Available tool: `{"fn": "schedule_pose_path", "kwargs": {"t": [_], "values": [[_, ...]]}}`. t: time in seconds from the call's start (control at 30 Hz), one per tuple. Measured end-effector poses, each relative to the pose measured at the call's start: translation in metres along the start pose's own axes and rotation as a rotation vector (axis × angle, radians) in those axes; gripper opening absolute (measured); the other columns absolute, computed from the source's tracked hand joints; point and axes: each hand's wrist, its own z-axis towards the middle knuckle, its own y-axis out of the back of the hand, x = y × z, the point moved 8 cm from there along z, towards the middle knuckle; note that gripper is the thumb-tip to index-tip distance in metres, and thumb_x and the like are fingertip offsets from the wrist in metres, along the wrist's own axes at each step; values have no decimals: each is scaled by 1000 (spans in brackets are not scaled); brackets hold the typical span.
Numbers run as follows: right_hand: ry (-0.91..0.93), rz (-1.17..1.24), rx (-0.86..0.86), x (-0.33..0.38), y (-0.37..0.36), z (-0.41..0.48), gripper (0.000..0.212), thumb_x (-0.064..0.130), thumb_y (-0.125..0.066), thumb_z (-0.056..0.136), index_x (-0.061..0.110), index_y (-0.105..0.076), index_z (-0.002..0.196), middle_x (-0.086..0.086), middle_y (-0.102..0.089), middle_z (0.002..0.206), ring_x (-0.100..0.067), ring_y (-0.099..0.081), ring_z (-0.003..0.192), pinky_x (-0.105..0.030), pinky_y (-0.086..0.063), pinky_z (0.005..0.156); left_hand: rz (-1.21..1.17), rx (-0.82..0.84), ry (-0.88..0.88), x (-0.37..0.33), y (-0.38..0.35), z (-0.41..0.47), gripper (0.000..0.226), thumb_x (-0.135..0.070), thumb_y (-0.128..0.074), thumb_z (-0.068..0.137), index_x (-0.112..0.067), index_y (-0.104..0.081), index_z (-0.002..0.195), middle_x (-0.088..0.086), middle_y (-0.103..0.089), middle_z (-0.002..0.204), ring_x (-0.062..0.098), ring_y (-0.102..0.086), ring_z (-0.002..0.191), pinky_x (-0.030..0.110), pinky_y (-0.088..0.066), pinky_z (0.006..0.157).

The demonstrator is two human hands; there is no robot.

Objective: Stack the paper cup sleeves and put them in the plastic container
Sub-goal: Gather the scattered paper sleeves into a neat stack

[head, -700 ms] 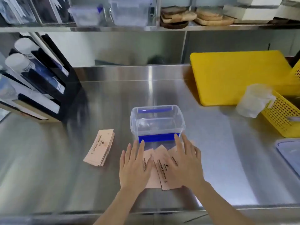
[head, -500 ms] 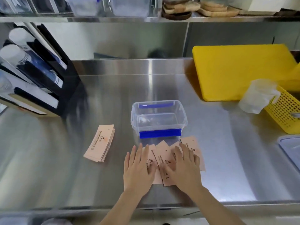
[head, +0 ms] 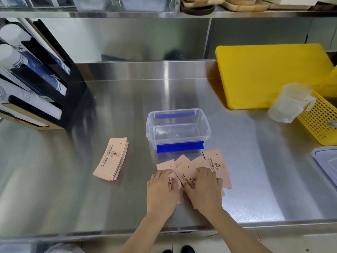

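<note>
**Op A:** Since half a second back, both hands have slid toward me along the bench, away from the plastic container [head: 178, 131], and the fingers have curled in over the loose sleeves.

**Op B:** Only the head view to go on. What do you read for each grip?

**Op A:** I see the left hand [head: 162, 190] palm down, fingers bent, pressing on the left part of the fanned paper cup sleeves [head: 186, 172]. The right hand [head: 205, 189] lies the same way on the right part, fingertips on a printed sleeve. Neither grip is closed around a sleeve; both press flat on the paper, and I cannot tell whether a thumb has caught an edge underneath.

**Op B:** And the sleeves against the container?

**Op A:** The fanned ones lie overlapping on the bench [head: 73, 189] just on my side of the container's blue clip, near it but not touching. One sleeve sticks out to the right of the right hand, uncovered. A neat stack of sleeves [head: 111, 158] lies left of the container, apart from both hands.

**Op B:** Inside the container?

**Op A:** I see clear walls and the bottom, with no sleeves in it. Right of it and farther back are a yellow cutting board [head: 269, 75], a translucent jug [head: 290, 103] and a yellow basket [head: 317, 119]; far left, a black cup rack [head: 45, 84].
</note>
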Motion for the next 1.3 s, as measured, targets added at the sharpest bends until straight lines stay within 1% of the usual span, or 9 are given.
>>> {"fn": "schedule_pose_path", "kwargs": {"t": [0.13,0.2,0.3,0.43,0.53,0.77,0.9,1.1,1.3], "values": [[-12,236,119,5,0,3,17,20,-50,88,22,-34,92,-5,-63,96,-23,-56,79,-28,-36,65,-491,56,300,7,-2,-1,24,-19,-55,86,-25,-52,109,-3,-62,105,6,-57,90,15,-41,69],[-28,359,130,7,3,4,13,17,-48,90,22,-36,92,-2,-60,87,-14,-54,68,-22,-36,53,-659,76,474,13,-5,-4,26,-24,-56,86,-25,-50,111,-6,-62,100,6,-58,89,20,-42,65],[-88,586,123,10,8,4,7,13,-48,89,20,-45,92,8,-58,78,-7,-56,70,-22,-41,57,-951,173,647,15,-16,-6,32,-28,-60,84,-19,-54,114,6,-69,104,20,-65,92,30,-49,73],[-98,722,183,24,7,1,12,17,-51,87,29,-51,84,9,-65,78,-7,-64,75,-24,-48,64,-1361,535,680,-5,-32,-12,35,-36,-57,83,-19,-65,113,11,-72,107,26,-67,93,40,-54,77],[-38,717,238,37,2,-4,6,26,-53,85,29,-56,81,6,-68,80,-6,-65,74,-24,-50,66,-1560,593,668,-5,-35,-15,34,-29,-56,82,-14,-66,110,14,-72,101,30,-68,92,44,-53,80],[0,483,13,26,9,0,7,21,-53,88,18,-59,86,2,-63,89,-15,-57,84,-22,-39,69,-1749,376,726,28,-17,-9,42,-21,-53,83,-7,-58,122,15,-71,104,25,-69,91,45,-53,77],[62,157,78,31,-11,-2,33,37,-57,82,13,-55,105,-6,-58,108,-23,-50,99,-32,-39,84,-1845,264,697,42,-5,-8,31,-24,-60,80,-22,-65,111,12,-72,84,26,-69,74,45,-56,70],[133,-74,39,43,-25,-12,59,64,-43,78,19,-42,117,0,-52,125,-22,-45,116,-36,-32,99,-1852,217,741,55,0,-14,49,-33,-69,67,-9,-62,110,9,-60,72,21,-60,64,40,-53,76],[186,-130,13,48,-30,-18,51,47,-46,84,17,-34,124,-4,-49,129,-24,-43,117,-35,-34,98,-1831,155,781,59,1,-10,57,-35,-78,54,-10,-63,103,10,-65,82,23,-63,70,38,-53,64]]}}
